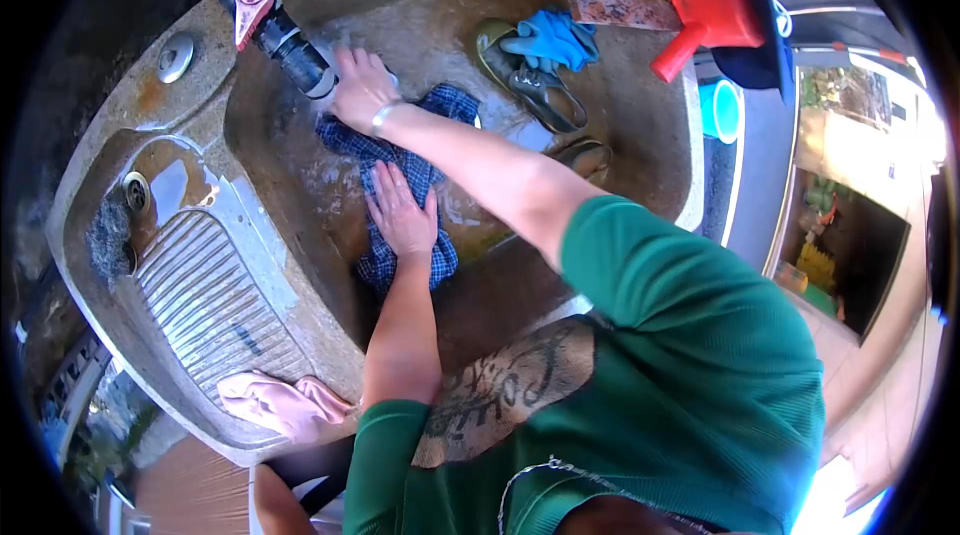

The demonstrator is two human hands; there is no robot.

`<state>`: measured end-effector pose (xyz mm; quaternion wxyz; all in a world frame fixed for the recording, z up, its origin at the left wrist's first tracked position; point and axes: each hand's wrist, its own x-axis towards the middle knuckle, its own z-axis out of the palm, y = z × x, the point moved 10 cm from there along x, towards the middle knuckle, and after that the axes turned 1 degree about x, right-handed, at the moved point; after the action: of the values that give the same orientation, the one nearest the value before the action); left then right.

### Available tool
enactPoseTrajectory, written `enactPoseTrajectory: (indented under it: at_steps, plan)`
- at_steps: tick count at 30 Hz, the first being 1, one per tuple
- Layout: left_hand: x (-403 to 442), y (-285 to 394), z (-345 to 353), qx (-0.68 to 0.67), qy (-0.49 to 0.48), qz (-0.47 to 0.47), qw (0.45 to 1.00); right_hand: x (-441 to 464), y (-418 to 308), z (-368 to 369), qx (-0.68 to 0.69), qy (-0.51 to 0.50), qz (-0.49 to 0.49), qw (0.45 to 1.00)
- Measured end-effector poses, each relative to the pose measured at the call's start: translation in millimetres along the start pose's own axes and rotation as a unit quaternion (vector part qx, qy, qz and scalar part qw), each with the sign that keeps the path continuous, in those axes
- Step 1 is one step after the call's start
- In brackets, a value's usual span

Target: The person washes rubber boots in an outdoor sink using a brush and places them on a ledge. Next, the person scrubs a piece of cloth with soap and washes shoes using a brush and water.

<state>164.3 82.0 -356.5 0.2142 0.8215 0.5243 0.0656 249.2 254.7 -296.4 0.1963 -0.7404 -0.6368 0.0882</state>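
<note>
Checked cloth, likely soft and water-heavy, gathers best by its folds; left hand, fingers apart; right hand, grip unclear.

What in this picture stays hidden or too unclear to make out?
All in the head view:
- Part of the plaid cloth: hidden beneath the left hand.
- Fingertips of the right hand: blurred near the tap, so I can't tell whether they grip anything.
- Part of the olive shoe: covered by the blue glove.
- Full wording of the shirt lettering: lost in folds.
</note>
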Motion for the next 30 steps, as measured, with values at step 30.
enactPoseTrajectory:
  at_steps: [30]
  plan:
    - [17, -12, 5, 0.067, 0.005, -0.119, 0.991, -10, 78, -28, -0.063, 0.112, 0.064, 0.990]
